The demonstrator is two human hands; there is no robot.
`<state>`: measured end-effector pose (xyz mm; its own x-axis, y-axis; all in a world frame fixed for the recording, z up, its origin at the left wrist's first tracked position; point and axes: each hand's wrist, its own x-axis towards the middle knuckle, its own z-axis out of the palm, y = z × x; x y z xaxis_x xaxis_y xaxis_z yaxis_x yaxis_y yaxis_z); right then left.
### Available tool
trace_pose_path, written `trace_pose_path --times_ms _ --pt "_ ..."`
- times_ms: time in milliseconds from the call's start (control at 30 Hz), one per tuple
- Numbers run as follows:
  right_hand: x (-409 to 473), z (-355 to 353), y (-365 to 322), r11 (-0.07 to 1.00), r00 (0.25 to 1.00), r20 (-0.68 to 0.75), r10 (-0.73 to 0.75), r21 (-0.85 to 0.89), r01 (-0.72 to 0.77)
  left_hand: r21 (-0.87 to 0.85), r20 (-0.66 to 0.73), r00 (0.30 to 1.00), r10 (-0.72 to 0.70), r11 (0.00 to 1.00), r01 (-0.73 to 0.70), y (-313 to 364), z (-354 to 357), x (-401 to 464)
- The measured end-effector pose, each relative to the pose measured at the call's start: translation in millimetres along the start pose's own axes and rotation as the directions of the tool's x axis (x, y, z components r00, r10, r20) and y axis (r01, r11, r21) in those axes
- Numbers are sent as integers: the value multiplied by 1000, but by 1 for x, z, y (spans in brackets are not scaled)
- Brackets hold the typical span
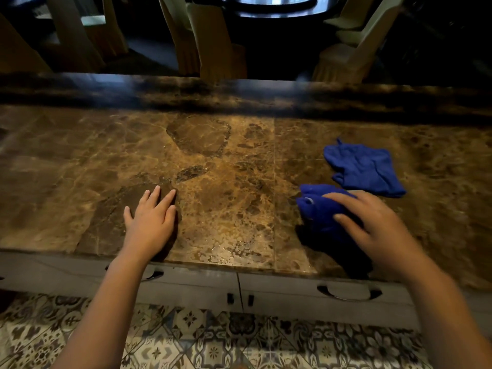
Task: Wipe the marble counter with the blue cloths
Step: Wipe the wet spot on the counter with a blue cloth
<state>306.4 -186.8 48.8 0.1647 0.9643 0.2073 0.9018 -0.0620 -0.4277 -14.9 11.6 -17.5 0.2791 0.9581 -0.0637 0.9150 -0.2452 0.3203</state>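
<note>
The brown marble counter (pixel 218 166) stretches across the view. My right hand (pixel 378 230) lies on top of a bunched blue cloth (pixel 319 211) near the counter's front right, fingers curled over it and pressing it to the stone. A second blue cloth (pixel 364 166) lies flat on the marble just behind it, touched by neither hand. My left hand (pixel 150 222) rests palm down on bare marble at the front left, fingers spread, holding nothing. A patch of whitish wet speckles (pixel 229 249) shows near the front edge between my hands.
A raised dark marble ledge (pixel 239 97) runs along the back of the counter. Beyond it stand several wooden chairs (pixel 221 49) and a dark round table (pixel 274 6). Below the front edge are grey drawers with curved handles (pixel 348 291) and a patterned tile floor (pixel 213 339).
</note>
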Motion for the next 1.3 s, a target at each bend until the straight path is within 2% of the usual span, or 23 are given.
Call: trace_pose_path --times_ms 133,300,500,667,733,833,967,1033,1100,1200,1300 --pt "-14 -18 33 996 993 91 76 -57 -71 45 -8 1000 22 999 -21 5 6 -6" --pt "-29 6 60 985 978 168 127 -137 -105 85 -36 999 25 996 -22 5 10 -9" --pt "-40 27 69 974 982 91 167 -168 -150 93 -45 999 5 996 -1 7 12 -10" --pt "-44 32 68 966 982 101 159 -222 -133 103 -54 999 5 995 1 8 13 -10" --pt "-47 30 68 972 977 150 154 -203 -122 103 -55 998 6 995 0 8 13 -10" --pt "-53 19 76 983 940 316 125 -164 -76 97 -52 999 10 995 -5 8 12 -10" --pt "-49 -1 82 951 829 466 308 -159 -264 107 -48 999 14 994 -8 8 12 -11" --pt "-44 5 74 914 817 409 406 -161 -373 107 -43 999 12 994 -7 8 12 -11" --pt "-41 19 62 885 845 264 466 -147 -442 100 -35 999 11 995 -8 8 11 -11" --pt "-45 35 55 871 881 122 458 -257 -417 98 -30 999 17 995 -14 8 10 -11" --pt "-45 34 61 868 883 131 450 -297 -399 102 -38 999 18 995 -14 8 10 -11"
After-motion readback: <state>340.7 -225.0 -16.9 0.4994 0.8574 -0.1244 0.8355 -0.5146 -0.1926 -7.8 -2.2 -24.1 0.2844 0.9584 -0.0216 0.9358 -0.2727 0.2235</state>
